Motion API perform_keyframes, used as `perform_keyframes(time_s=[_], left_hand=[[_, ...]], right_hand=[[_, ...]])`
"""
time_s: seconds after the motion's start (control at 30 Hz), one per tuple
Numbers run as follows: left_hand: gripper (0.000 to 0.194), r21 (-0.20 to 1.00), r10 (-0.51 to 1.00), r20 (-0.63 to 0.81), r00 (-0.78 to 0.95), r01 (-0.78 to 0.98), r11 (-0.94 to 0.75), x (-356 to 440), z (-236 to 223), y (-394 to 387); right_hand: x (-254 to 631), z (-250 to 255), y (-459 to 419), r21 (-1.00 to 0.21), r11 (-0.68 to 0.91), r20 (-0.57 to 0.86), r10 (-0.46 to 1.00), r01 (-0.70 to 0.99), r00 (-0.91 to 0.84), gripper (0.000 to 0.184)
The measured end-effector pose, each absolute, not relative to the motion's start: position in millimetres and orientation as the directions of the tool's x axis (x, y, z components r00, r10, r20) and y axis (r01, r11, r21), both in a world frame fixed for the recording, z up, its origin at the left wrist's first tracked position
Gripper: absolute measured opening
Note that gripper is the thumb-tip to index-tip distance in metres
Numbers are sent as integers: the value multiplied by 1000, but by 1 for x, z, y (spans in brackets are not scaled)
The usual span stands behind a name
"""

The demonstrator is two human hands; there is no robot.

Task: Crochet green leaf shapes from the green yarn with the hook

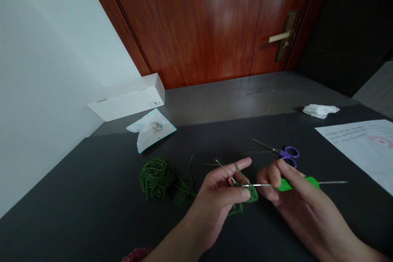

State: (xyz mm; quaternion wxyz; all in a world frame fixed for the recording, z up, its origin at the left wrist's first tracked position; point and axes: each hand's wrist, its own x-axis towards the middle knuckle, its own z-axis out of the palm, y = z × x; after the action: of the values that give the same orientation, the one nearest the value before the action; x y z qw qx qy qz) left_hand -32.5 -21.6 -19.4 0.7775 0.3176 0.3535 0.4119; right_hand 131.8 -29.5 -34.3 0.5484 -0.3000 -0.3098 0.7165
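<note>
My left hand (pixel 219 194) pinches a small piece of green crochet work (pixel 253 193) between thumb and fingers. Its index finger is stretched out, with a strand of green yarn (pixel 238 168) running over it. In my right hand (pixel 294 196) is a crochet hook (pixel 285 185) with a bright green handle, held between thumb and fingers. The hook's metal shaft points left and reaches the top edge of the crochet work at my left thumb. To the left of that hand lies a ball of dark green yarn (pixel 157 178), with looser yarn trailing toward my wrist.
Purple-handled scissors (pixel 287 153) lie just beyond my right hand. A clear plastic pouch (pixel 156 129) and a white box (pixel 132 98) are at the back left. Crumpled white tissue (pixel 320 110) and a printed sheet (pixel 362 143) lie on the right of the dark table (pixel 92 196).
</note>
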Motion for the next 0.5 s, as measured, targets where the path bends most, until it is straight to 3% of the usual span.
perform_keyframes(time_s=[0.2,0.27,0.33,0.37,0.43,0.5], left_hand=[[64,936,965,-191,182,-262,235,-23,-21,-30],[65,954,973,-167,157,-225,200,-21,-22,-33],[68,963,978,-152,144,-203,179,-18,-25,-35],[70,966,980,-146,137,-194,171,-16,-27,-36],[73,964,980,-154,126,-199,177,-14,-30,-36],[72,929,966,-209,152,-279,245,-14,-30,-34]], right_hand=[[128,-43,-35,-887,23,81,991,-461,-108,38],[130,-45,-39,-937,191,221,973,-293,-72,37],[133,-46,-42,-916,401,399,911,3,-105,33],[134,-46,-43,-832,528,506,848,172,-154,30],[136,-45,-41,-513,732,693,661,448,-288,25],[138,-42,-35,-188,800,784,471,569,-404,26]])
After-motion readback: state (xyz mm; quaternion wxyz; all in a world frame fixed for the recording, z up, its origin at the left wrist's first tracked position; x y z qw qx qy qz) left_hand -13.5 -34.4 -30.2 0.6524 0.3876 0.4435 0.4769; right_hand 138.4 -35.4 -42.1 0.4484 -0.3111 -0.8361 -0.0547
